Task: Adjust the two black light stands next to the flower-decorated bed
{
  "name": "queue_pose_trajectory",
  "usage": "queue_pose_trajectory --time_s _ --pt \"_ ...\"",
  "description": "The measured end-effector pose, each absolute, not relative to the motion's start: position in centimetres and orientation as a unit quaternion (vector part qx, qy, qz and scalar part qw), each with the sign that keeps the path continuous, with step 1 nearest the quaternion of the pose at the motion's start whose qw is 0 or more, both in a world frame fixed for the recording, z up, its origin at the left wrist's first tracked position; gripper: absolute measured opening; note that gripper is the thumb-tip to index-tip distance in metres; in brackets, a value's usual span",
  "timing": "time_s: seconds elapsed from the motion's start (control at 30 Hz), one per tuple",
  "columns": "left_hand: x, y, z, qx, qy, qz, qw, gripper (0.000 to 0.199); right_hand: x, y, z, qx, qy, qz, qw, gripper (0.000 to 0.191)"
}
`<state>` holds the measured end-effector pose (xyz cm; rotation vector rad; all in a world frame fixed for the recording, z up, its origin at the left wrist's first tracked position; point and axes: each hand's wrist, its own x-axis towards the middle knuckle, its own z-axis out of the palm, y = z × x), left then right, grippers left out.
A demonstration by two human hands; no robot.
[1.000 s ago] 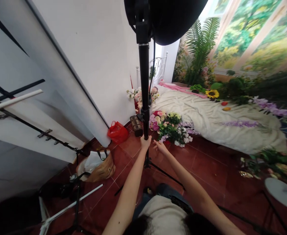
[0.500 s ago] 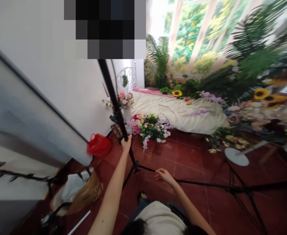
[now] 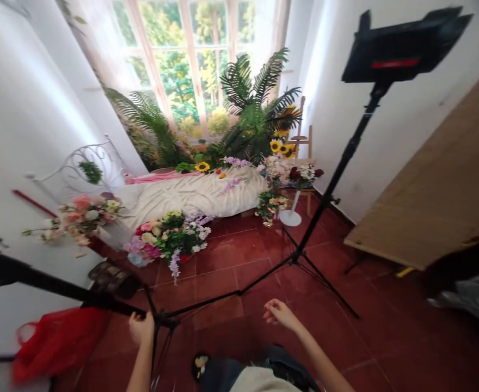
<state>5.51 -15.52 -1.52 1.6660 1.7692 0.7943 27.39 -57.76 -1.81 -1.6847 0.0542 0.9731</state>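
Observation:
My left hand [image 3: 142, 328] is wrapped round the black pole of a light stand [image 3: 55, 283] at the left, just above where its tripod legs spread. The pole slants away to the upper left, and its top is outside the view. My right hand [image 3: 280, 314] hangs over the tiled floor, empty, its fingers loosely bent and a little apart. Past it, a second light stand [image 3: 325, 198] carries a black lamp [image 3: 403, 51] at the upper right. Its legs reach over the floor toward the first stand.
A bed [image 3: 190, 193] with a cream cover stands before a window backdrop [image 3: 182, 60]. Flower bunches [image 3: 170, 237] and palm plants [image 3: 251, 103] surround it. A red plastic bag [image 3: 55, 340] lies at the lower left, and a wooden board [image 3: 435, 179] leans at the right.
My view has swung to the right, bringing the second stand's lamp and the board into sight. The held pole now slants far left, and my left hand remains on it.

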Motion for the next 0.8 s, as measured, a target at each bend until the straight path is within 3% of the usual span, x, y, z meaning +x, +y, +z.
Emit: queue_pose_trajectory --time_s 0.1,0.2,0.33,0.53,0.8 --pt "9.8 -25.4 -6.2 0.589 0.579 0.116 0.552 0.021 29.6 -63.9 -2.4 -0.711 0.06 0.387 0.583 0.029" --pt "15.4 -34.5 -9.1 0.594 0.479 -0.026 0.646 0.022 31.4 -68.9 -2.7 -0.705 0.085 0.369 0.599 0.031" --pt "25.0 -42.2 -8.6 0.631 0.394 -0.061 0.666 0.025 33.3 -73.9 -2.6 -0.695 0.101 0.343 0.624 0.036" --pt "41.0 -47.0 -2.7 0.695 0.254 -0.028 0.673 0.026 35.9 -78.2 -2.6 -0.673 0.145 0.314 0.654 0.036" --pt "61.3 -52.9 3.4 0.824 0.02 -0.09 0.559 0.025 43.0 -79.3 -1.3 -0.625 0.174 0.277 0.708 0.029"
